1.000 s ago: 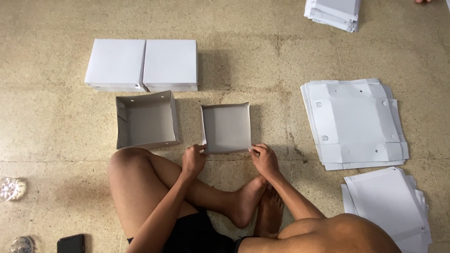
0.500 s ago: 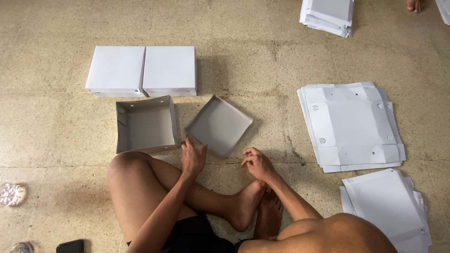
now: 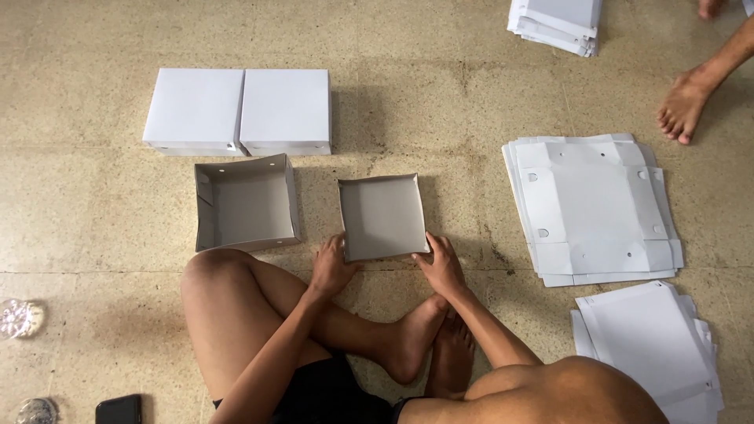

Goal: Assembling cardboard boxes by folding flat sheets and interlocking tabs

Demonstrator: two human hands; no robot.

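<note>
I sit cross-legged on a speckled floor. A shallow grey cardboard tray (image 3: 382, 216) lies square in front of me, open side up. My left hand (image 3: 331, 267) grips its near left corner and my right hand (image 3: 441, 265) grips its near right corner. To the left of it stands a deeper open grey box (image 3: 246, 202), touched by neither hand.
Two closed white boxes (image 3: 239, 111) lie side by side beyond the open box. Stacks of flat white cardboard blanks lie at the right (image 3: 594, 208), the lower right (image 3: 656, 345) and the top (image 3: 556, 23). Another person's foot (image 3: 685, 104) is at the top right. A phone (image 3: 118, 409) lies lower left.
The tray was turned diagonal half a second ago with my right hand off it; now it lies square again and both hands hold its near corners.
</note>
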